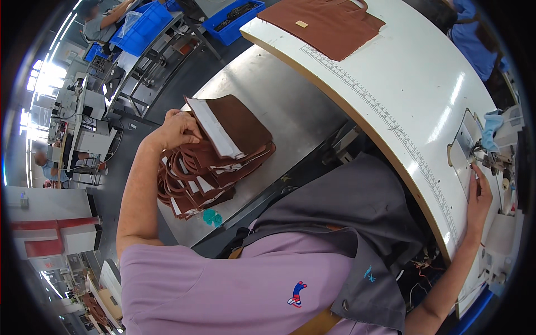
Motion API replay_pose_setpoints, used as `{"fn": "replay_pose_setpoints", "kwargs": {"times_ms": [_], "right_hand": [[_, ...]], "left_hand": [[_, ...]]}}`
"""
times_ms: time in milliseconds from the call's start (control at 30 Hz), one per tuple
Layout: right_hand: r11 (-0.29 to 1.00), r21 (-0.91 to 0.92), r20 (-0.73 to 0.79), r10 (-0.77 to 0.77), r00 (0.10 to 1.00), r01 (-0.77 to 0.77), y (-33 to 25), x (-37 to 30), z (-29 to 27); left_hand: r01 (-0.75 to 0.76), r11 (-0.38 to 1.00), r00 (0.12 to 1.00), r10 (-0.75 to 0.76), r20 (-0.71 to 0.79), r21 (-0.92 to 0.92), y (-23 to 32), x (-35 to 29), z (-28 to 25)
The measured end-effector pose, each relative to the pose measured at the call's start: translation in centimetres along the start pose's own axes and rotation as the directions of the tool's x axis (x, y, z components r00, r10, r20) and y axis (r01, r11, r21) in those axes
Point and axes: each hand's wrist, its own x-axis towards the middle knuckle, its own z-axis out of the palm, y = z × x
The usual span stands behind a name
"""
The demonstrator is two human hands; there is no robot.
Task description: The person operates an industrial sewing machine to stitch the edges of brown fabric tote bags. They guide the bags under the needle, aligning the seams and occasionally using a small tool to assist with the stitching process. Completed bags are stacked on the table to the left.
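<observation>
My left hand [177,129] rests on the top of a stack of brown leather bag pieces [218,153] with white edges and looped handles, its fingers curled over the upper piece's edge. The stack lies on a grey metal side table [279,95]. My right hand [479,196] reaches to the sewing machine's needle area [484,159] at the far right of the white work table [424,84], fingers closed on a small thin tool. A flat brown leather panel [326,22] with a small tan patch lies at the table's far end.
A light blue cloth [491,127] hangs on the machine. A ruler strip [385,120] runs along the white table's edge. Blue crates [237,17] and metal racks stand behind. Other people work at the far left and top right. A teal scrap [212,218] lies by the stack.
</observation>
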Motion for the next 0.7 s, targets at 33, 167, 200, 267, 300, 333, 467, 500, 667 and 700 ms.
{"fn": "replay_pose_setpoints", "kwargs": {"times_ms": [33, 167, 200, 267, 300, 333, 467, 500, 667, 700], "right_hand": [[1.000, 0.006, 0.001, 0.013, 1.000, -0.013, -0.2, 0.0, 0.0], [1.000, 0.009, -0.003, 0.004, 1.000, -0.004, -0.5, 0.1, 0.2], [1.000, 0.004, -0.007, 0.002, 1.000, -0.002, -0.7, 0.1, 0.1], [1.000, -0.006, -0.016, -0.004, 1.000, 0.004, -1.2, 0.0, 0.2], [1.000, 0.002, -0.019, -0.010, 1.000, 0.010, -1.2, -0.1, 0.2], [1.000, 0.009, -0.023, -0.015, 1.000, 0.016, -1.2, -0.2, 0.2], [0.999, 0.046, -0.007, -0.009, 1.000, 0.010, -1.4, -0.3, 0.1], [0.999, 0.033, -0.019, -0.022, 1.000, 0.023, -1.6, -0.3, 0.1], [0.999, -0.012, -0.024, 0.040, 0.999, -0.040, -4.4, -0.5, -0.1], [1.000, -0.010, -0.034, 0.028, 0.999, -0.028, -4.4, -0.6, -0.2]], "left_hand": [[0.028, 0.997, 0.999, -0.031, 0.036, 0.071, -0.7, -0.3, 0.2], [0.006, 0.995, 0.999, -0.010, 0.034, 0.095, -1.9, -0.6, 0.5], [0.021, 0.990, 0.997, -0.030, 0.067, 0.137, -1.6, -0.3, 0.4], [0.062, 0.987, 0.995, -0.073, 0.066, 0.150, -0.6, 0.1, -0.4], [0.083, 0.984, 0.993, -0.094, 0.065, 0.155, 0.2, 0.4, -0.9], [0.124, 0.976, 0.985, -0.143, 0.097, 0.180, 1.0, 0.8, -1.6], [0.110, 0.984, 0.993, -0.102, -0.063, 0.141, 3.6, 2.9, -3.9], [0.048, 0.994, 0.984, -0.029, -0.177, 0.103, 3.9, 3.6, -4.2], [-0.184, 0.983, 0.753, 0.131, -0.645, -0.016, 10.7, 9.0, -9.0], [-0.231, 0.972, 0.712, 0.133, -0.690, -0.051, 12.3, 10.3, -10.1]]}}
